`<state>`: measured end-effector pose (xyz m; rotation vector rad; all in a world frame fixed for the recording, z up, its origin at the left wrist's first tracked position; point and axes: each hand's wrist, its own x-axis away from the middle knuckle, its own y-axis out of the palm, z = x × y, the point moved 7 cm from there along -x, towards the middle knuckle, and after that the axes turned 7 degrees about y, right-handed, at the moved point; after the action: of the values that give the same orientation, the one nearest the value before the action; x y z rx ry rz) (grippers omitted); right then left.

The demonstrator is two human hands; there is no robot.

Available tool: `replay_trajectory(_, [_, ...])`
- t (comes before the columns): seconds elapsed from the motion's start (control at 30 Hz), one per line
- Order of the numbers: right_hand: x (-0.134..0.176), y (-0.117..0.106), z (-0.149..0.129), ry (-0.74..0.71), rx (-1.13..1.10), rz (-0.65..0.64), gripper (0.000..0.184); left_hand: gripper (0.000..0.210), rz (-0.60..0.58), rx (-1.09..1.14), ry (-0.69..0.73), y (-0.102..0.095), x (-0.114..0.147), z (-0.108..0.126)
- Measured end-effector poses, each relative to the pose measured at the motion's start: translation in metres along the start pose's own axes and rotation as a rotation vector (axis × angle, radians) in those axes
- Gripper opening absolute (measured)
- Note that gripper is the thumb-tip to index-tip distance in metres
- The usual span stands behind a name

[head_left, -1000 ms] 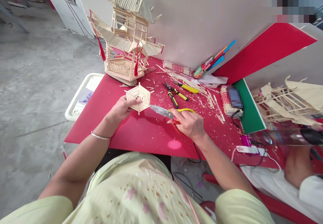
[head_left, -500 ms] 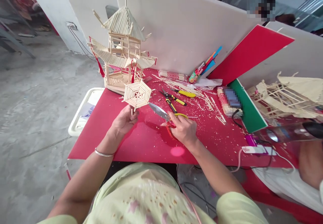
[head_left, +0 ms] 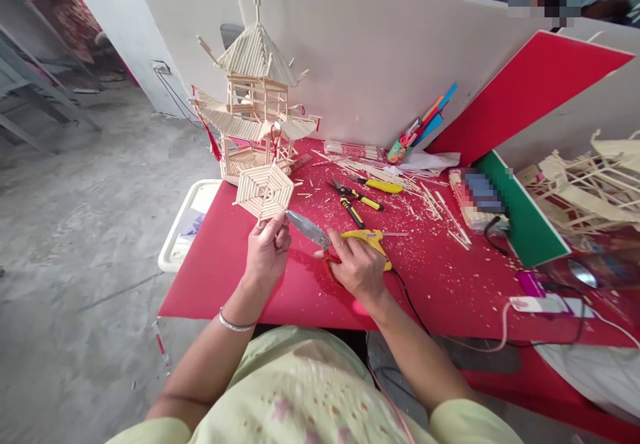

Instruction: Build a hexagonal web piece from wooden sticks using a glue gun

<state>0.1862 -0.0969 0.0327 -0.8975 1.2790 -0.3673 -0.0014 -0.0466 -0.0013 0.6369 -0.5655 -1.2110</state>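
My left hand pinches the lower edge of a hexagonal stick lattice, made of thin pale wooden sticks laid in rings. In my right hand is a pair of scissors with red handles, the fingers wrapped round them. The blades look closed, and their tip points at the lattice's lower right edge; whether it touches I cannot tell. Behind the lattice stands a pagoda model of the same sticks, hung with red tassels. A yellow glue gun lies just beyond my right hand, partly hidden.
On the red table lie pliers, a yellow-handled cutter, loose sticks and scraps. A pen holder stands by the white partition. Farther right are a green board, a power strip and another stick model.
The view has shifted, so the table things appear farther right. The lattice has turned in my left hand, and my fingers now grip its lower right edge. More of the glue gun shows.
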Motion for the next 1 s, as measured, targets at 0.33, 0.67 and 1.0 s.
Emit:
replay_trajectory(0.33, [0.001, -0.001, 0.003, 0.063, -0.143, -0.066, 0.05, 0.028, -0.063, -0.021, 0.04, -0.007, -0.012, -0.004])
replay_trajectory(0.67, [0.005, 0.011, 0.002, 0.015, -0.045, -0.12, 0.039, 0.026, -0.034, -0.033, 0.038, -0.01, -0.012, -0.007])
replay_trajectory(1.0, [0.003, 0.018, 0.012, 0.158, -0.261, -0.226, 0.051, 0.026, 0.042, -0.063, 0.076, -0.01, -0.011, -0.005])
